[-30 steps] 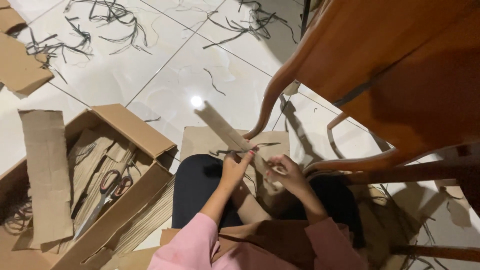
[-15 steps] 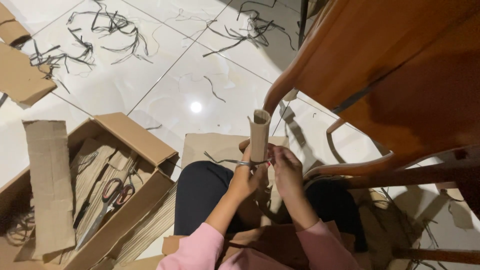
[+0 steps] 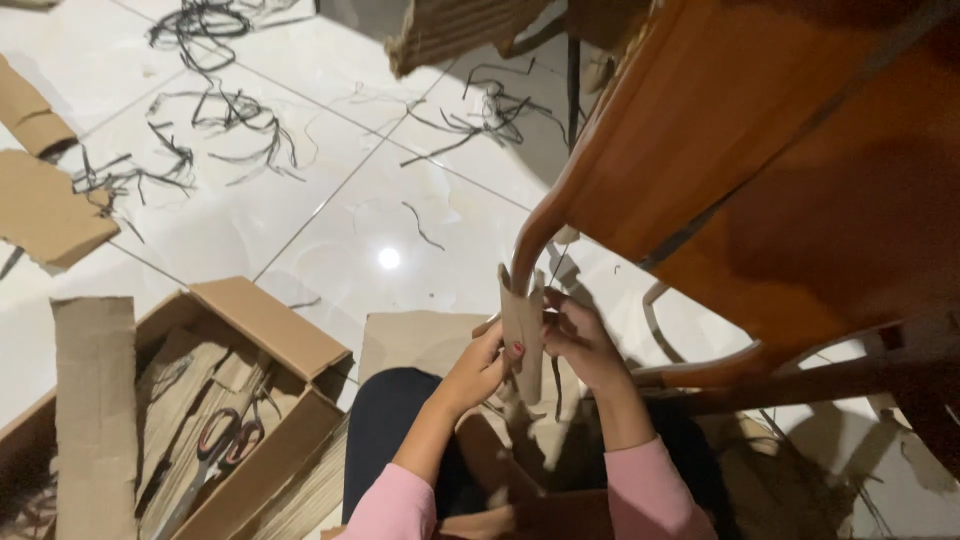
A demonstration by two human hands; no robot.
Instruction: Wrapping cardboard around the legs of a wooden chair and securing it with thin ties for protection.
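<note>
While a person in pink sleeves sits on a white tiled floor, both hands hold a rolled tube of brown cardboard (image 3: 523, 335) upright above their lap. The tube is plain, matte and open at its ragged top end. The left hand (image 3: 478, 368) is curled around its left side, the right hand (image 3: 583, 340) closed on its right side. A wooden chair (image 3: 760, 180) looms just beside it. To the left, an open cardboard box (image 3: 275, 330) holds red-handled scissors (image 3: 215, 445) among cardboard strips.
</note>
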